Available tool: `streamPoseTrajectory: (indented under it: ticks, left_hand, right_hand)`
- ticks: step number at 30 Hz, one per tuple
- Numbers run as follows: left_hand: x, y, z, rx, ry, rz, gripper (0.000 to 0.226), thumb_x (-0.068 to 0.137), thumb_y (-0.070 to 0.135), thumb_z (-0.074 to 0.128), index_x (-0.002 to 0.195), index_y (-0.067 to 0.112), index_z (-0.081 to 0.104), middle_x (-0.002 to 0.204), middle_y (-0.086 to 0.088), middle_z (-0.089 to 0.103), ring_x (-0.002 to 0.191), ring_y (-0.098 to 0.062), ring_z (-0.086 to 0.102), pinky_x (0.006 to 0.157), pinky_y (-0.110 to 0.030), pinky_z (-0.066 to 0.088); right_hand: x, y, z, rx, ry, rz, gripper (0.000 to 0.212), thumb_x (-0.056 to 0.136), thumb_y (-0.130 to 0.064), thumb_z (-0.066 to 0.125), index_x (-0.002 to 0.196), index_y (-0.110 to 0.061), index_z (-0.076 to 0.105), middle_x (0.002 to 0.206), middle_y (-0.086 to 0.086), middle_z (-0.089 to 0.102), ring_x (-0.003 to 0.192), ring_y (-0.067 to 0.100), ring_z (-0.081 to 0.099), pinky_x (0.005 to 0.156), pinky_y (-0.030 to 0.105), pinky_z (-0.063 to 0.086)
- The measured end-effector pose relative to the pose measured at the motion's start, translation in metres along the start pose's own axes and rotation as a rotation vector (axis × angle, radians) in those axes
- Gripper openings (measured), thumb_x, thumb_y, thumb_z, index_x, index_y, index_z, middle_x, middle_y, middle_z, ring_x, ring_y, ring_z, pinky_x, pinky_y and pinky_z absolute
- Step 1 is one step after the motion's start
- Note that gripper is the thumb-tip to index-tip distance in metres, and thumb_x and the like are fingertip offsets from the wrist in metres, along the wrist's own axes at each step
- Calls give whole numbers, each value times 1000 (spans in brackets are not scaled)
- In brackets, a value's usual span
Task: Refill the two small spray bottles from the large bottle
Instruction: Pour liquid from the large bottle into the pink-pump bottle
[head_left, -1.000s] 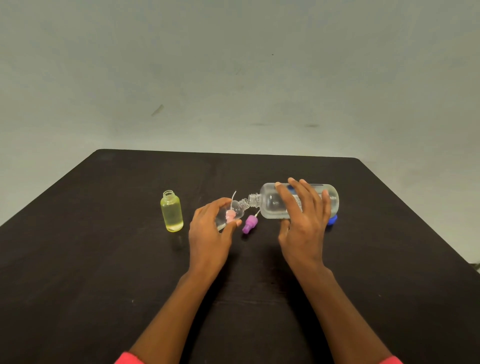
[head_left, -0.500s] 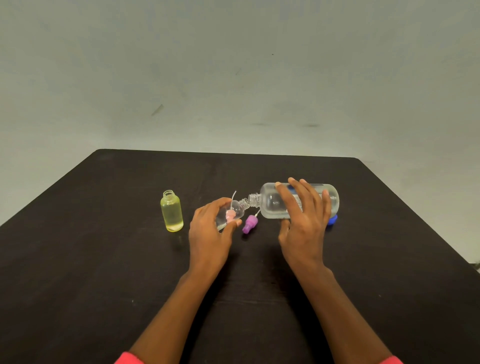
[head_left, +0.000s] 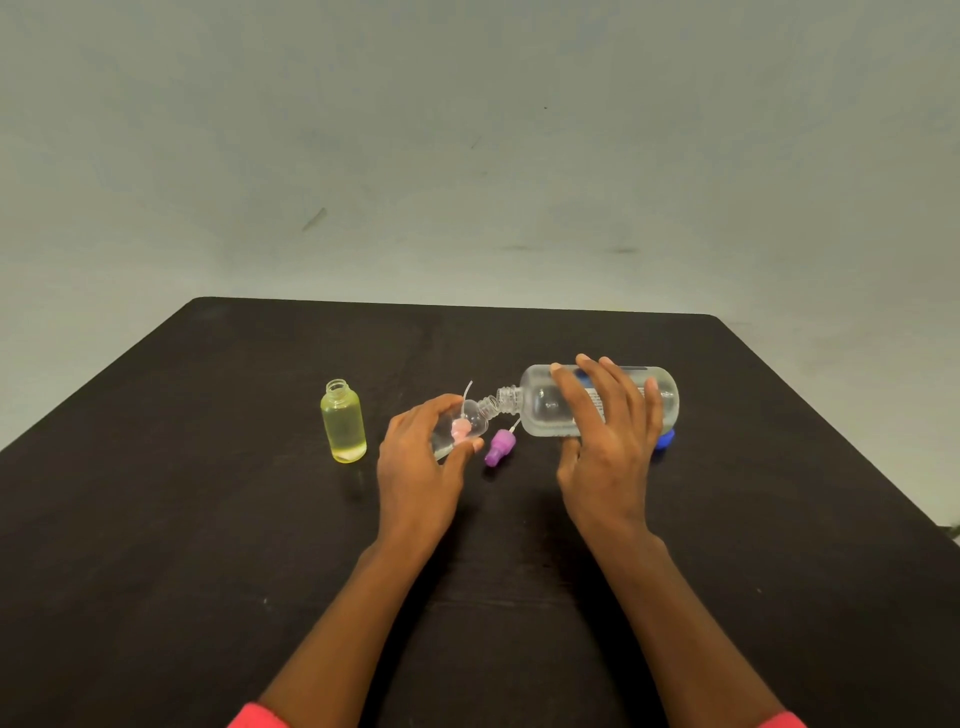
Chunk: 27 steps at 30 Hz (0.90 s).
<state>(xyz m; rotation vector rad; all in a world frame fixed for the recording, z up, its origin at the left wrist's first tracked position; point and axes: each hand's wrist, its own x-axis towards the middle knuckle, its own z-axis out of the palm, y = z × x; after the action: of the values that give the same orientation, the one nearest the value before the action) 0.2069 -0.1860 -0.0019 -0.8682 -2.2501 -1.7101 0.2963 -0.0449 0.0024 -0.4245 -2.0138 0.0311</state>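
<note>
The small clear bottle (head_left: 480, 418) and the large bottle (head_left: 540, 410) are meeting mouth to mouth.
A yellow bottle (head_left: 343, 423) is standing uncapped at nine o'clock of the left hand (head_left: 415, 467), whose fingers are gripping the tilted small clear bottle; a purple spray cap (head_left: 500, 447) is lying at its five o'clock; the right hand (head_left: 608, 441) is curling its fingers over the sideways large bottle.

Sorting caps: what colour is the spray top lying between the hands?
Purple spray top, head view.
</note>
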Motion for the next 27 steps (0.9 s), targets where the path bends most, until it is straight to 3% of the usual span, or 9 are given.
streamPoseTrajectory:
  ticks: [5,9,19,27]
  left_hand:
    - [0,0,0,0,-5,-11,41,74,15,74,107,35,60,97,31,55,102,6,46,81,-6,34]
    - [0,1,0,-10,-10,-16,44,74,15,74,103,41,56,97,31,55,103,6,46,82,-8,35]
    - [-1,3,-1,-17,-4,-12,47,73,13,74,99,46,53,95,32,55,101,9,46,82,-8,35]
    - [-1,2,-1,-7,-8,-11,43,74,14,74,104,39,57,96,32,54,101,6,46,81,-5,34]
  right_hand:
    - [-1,0,0,-5,3,-1,89,54,22,71,129,-21,49,131,11,56,131,24,40,117,42,11]
    - [-1,0,1,-3,9,1,91,54,23,69,129,-23,48,131,10,56,131,23,41,116,43,13]
    - [0,0,0,-2,10,0,88,54,23,68,129,-21,50,131,12,57,130,25,41,116,42,11]
    - [0,0,0,-6,-1,-4,88,55,22,70,129,-21,49,132,12,56,131,25,40,118,39,8]
